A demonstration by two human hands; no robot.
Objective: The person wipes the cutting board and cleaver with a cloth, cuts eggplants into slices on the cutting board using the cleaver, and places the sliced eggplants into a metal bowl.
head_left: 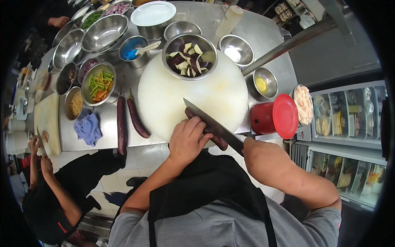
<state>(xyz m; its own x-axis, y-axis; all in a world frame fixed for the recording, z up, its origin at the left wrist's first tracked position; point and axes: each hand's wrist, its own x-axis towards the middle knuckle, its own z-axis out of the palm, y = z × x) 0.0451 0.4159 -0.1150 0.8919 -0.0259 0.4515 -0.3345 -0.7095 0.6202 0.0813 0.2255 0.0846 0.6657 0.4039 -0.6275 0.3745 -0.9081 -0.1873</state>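
On the round white cutting board (154, 94) lies a purple eggplant (219, 142), partly covered by my left hand (187, 140), whose fingers are curled over it. My right hand (265, 160) grips the handle of a large kitchen knife (214, 125). The blade runs along the eggplant, close to my left fingertips; whether it has cut in, I cannot tell. At the board's far side stands a steel bowl (165, 61) of cut eggplant pieces (190, 57). Two whole eggplants, one straight (121, 125) and one curved (136, 117), lie left of the board.
Left are a bowl of cut vegetables (100, 84), a blue cloth (87, 129) and several steel bowls (105, 33). A red container (261, 118) and a steel bowl with yellow liquid (261, 84) stand right. A metal pole (288, 45) slants nearby. A co-worker (61, 197) cuts at far left.
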